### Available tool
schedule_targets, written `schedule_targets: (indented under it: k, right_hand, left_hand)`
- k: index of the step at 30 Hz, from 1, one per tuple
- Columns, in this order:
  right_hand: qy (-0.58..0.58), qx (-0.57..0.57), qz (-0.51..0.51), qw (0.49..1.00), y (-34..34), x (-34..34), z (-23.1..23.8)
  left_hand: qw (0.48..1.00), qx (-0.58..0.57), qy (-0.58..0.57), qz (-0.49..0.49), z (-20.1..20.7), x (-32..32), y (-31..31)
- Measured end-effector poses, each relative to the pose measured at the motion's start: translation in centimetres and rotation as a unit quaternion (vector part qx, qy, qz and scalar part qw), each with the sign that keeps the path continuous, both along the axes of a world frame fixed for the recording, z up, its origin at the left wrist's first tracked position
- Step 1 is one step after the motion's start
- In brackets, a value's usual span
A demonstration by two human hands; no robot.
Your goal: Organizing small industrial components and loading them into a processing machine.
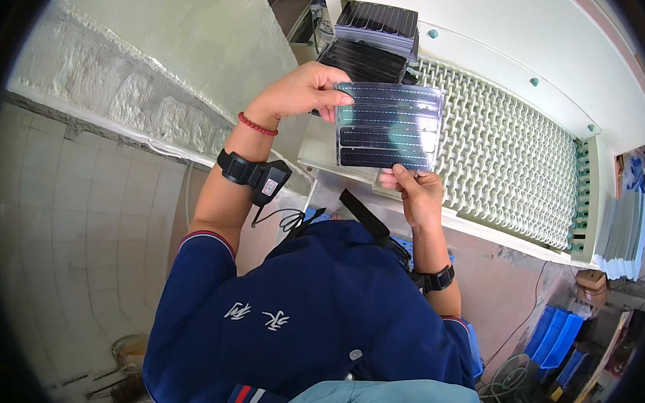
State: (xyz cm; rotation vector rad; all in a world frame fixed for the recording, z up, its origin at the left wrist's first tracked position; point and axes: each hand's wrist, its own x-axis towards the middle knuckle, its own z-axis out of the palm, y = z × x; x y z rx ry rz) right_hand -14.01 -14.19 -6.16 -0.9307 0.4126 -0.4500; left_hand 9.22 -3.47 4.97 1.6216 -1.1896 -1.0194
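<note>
A small solar panel (388, 138), dark strips under a shiny clear face, is held up between my two hands. My left hand (310, 91) pinches its upper left corner, thumb on the face. At the lower edge, right of the middle, my right hand (419, 194) grips it with the thumb in front and fingers behind. Beyond the panel lie two stacks of similar dark panels: a taller stack (377, 29) at the back and a lower stack (362, 62) nearer to my left hand.
White roller conveyor (511, 160) with many small wheels runs to the right. A pale ledge (126, 60) lies along the left. Blue bins (555, 336), a cardboard box (592, 281) and grey-blue sheets (623, 232) stand at the right. A cable (281, 217) hangs from my left wrist device.
</note>
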Motion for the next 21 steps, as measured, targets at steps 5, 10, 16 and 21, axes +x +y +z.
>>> schedule_targets:
  k: [5, 10, 16, 21]
  right_hand:
    - [0.017, 0.01, 0.007, 1.0, 0.1, 0.4, -0.1]
    - [0.014, 0.027, -0.006, 1.0, 0.2, 0.7, -0.2]
    - [0.017, 0.035, -0.013, 0.999, 0.0, 0.8, -0.4]
    - [0.047, 0.032, -0.012, 0.998, -0.2, 1.0, -0.7]
  left_hand:
    - [0.999, -0.008, -0.012, 0.034, -0.4, 0.0, 0.1]
    - [0.998, -0.034, 0.002, 0.06, -0.9, 0.0, -0.3]
    - [0.998, -0.024, 0.003, 0.061, -1.3, 0.2, -0.8]
    - [0.998, -0.035, 0.002, 0.061, -1.5, 0.3, -0.9]
